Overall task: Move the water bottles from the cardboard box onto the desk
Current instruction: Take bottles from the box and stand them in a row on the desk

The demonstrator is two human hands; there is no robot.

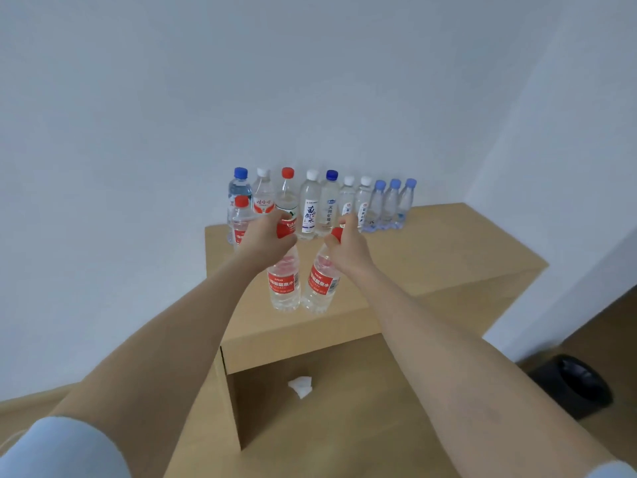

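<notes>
Sleeve (62, 450) cuffs lowest in view, bare forearms stretched forward. Left hand (267, 232) curls round the top of the left bottle (283, 282), red label. Right hand (348, 244) grips the red cap of the right bottle (322, 281), same label. Both bottles side by side over the bench (448, 243) near its front edge; contact unclear. Row of bottles (312, 205) stands upright along the wall. Cardboard box (227, 408) below holds a white scrap (300, 386).

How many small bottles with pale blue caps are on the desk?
3 small clear plastic bottles with pale blue caps, side by side at the right end of the back row on the light wooden desk: left one, middle one, right one. None seems hidden.
</notes>
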